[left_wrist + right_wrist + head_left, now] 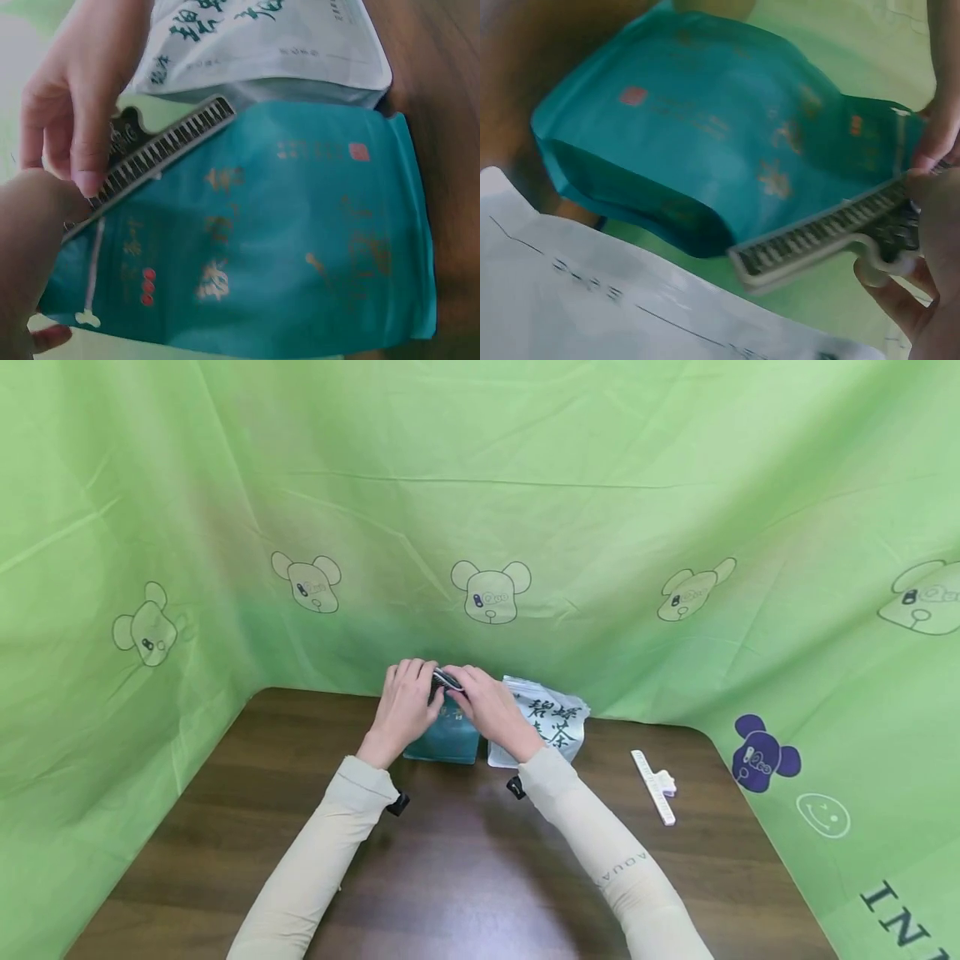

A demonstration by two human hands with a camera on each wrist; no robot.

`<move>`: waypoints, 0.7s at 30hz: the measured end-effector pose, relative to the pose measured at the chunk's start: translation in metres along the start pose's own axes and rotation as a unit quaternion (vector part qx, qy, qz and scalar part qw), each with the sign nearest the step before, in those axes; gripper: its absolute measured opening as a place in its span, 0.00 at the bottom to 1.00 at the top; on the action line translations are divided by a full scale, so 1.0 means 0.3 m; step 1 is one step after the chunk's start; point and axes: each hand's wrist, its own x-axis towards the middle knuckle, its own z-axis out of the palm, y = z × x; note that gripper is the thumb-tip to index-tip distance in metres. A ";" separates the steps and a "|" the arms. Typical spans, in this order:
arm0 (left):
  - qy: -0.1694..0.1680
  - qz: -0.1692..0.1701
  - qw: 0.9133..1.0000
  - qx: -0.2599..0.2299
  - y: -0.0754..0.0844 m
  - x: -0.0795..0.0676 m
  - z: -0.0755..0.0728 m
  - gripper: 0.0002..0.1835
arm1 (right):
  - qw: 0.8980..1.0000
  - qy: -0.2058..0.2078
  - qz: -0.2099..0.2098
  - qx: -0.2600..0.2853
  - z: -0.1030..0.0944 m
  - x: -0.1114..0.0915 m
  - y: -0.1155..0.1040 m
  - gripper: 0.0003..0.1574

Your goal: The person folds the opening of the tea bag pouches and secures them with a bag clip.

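Nearest, the two pale sleeves [322, 847] are reaching forward over the brown tabletop [465, 893], the right one bearing grey lettering. A bit farther on, to the right and well apart from the hands, a white clip [652, 785] is lying at a slant on the wood.

Beyond the sleeves, the left hand [405, 693] and right hand [487, 706] are meeting above the teal bag [442, 739]. The left hand's fingers are pinching the bag's top, the thumb in front by one end of the dark clip [161, 152] and a fingertip showing behind. The right hand's fingers are gripping the dark clip by its handle. Its long bar, patterned like piano keys, is slanting across the upper part of the teal bag; whether the bag is sitting between its jaws cannot be told.

The teal bag is facing forward with gold characters and a small red square, its base toward the tabletop. Just to its right, the white bag [562, 727] is standing, showing large dark characters, its upper part creasing. Behind everything, a green cloth [480, 485] with outlined bear heads is hanging.
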 end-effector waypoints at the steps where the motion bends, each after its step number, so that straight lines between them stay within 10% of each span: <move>1: 0.000 0.001 1.000 0.003 0.009 0.004 -0.003 0.21 | 1.000 0.005 -0.005 -0.002 -0.013 -0.001 0.000 0.23; 11: 0.013 0.059 0.998 -0.018 0.126 0.067 0.010 0.23 | 0.996 0.091 0.011 -0.016 -0.170 -0.083 0.077 0.20; 21: -0.061 0.094 0.994 0.003 0.282 0.134 0.078 0.21 | 0.993 0.057 0.101 -0.014 -0.229 -0.267 0.220 0.20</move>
